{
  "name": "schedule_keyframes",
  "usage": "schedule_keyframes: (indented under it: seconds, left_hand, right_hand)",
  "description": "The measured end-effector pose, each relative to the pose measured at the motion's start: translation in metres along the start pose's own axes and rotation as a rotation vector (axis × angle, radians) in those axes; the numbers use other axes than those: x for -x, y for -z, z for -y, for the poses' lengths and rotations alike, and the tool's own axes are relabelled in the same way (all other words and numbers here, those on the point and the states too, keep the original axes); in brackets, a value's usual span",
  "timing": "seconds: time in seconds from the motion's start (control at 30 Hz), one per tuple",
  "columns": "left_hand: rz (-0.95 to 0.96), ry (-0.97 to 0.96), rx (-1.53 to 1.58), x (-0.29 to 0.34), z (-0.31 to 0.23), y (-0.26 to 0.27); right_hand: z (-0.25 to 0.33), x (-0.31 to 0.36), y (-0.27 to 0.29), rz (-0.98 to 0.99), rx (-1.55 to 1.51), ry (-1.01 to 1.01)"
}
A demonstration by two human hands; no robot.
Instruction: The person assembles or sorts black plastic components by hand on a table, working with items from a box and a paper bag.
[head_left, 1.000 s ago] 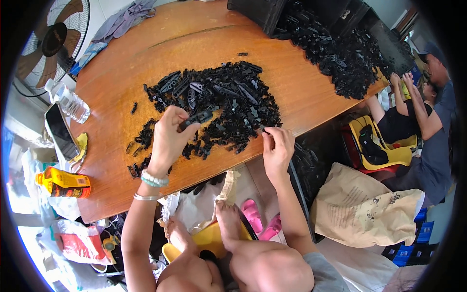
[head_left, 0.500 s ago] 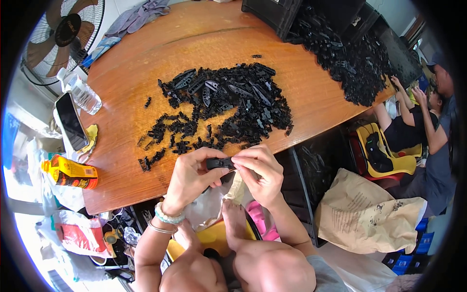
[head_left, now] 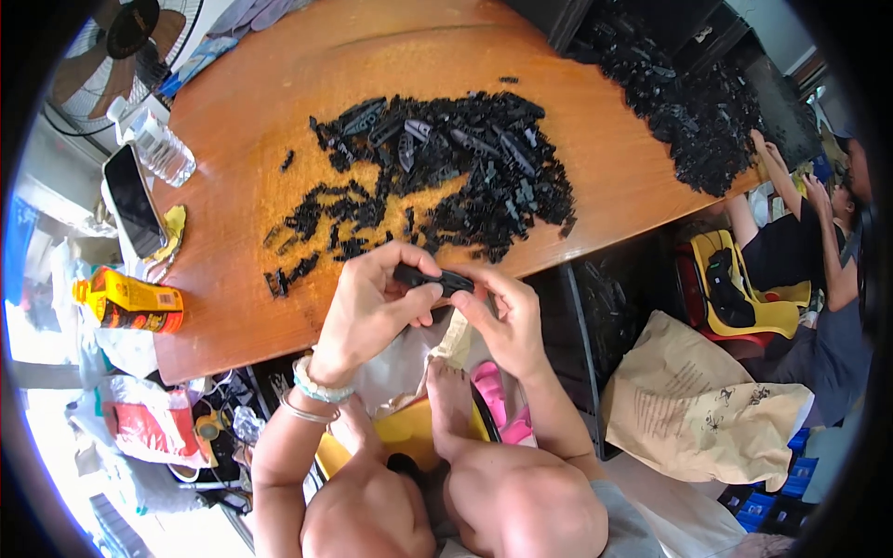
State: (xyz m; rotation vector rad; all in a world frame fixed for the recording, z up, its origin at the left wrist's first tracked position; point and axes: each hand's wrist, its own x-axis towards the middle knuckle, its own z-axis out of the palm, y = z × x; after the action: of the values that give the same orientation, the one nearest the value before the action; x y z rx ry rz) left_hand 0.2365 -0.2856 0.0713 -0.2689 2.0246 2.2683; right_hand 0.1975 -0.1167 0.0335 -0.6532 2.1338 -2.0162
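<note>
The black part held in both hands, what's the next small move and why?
Probably press the two ends together. The left hand and right hand both pinch one small black plastic part at the table edge, clear of the pile of black parts, so it looks mid-assembly.

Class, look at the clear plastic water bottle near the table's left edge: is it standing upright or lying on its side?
Lying on its side: the clear plastic water bottle rests lengthwise on the round wooden table.

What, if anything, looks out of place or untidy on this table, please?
The pile of black plastic parts is not contained: loose pieces trail toward the near edge of the wooden table. A phone overhangs the table's left edge. Both hands, left hand and right hand, hold one black part.
</note>
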Motion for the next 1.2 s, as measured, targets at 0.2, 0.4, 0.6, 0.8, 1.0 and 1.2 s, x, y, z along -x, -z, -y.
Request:
schedule_keyframes:
  seconds: [0.2, 0.4, 0.6, 0.8, 1.0, 1.2]
  left_hand:
    - [0.033, 0.040, 0.011, 0.002, -0.007, -0.003]
    - [0.078, 0.034, 0.023, 0.007, -0.002, 0.001]
    - [-0.237, -0.242, -0.275, 0.032, -0.022, 0.042]
    - [-0.306, -0.309, -0.358, 0.032, -0.042, 0.059]
    - [-0.085, -0.287, -0.817, 0.062, -0.019, 0.089]
    - [0.013, -0.463, -1.199, 0.062, 0.030, 0.091]
  right_hand:
    - [-0.009, 0.004, 0.004, 0.034, -0.168, -0.094]
    - [-0.006, 0.008, 0.001, 0.060, -0.312, -0.197]
    - [-0.031, 0.015, 0.024, 0.688, 0.262, -0.315]
    - [-0.219, 0.022, -0.044, 0.284, 0.913, 0.219]
    - [-0.224, 0.026, -0.091, 0.387, 0.910, 0.239]
    - [-0.207, 0.059, -0.122, 0.470, 0.885, 0.365]
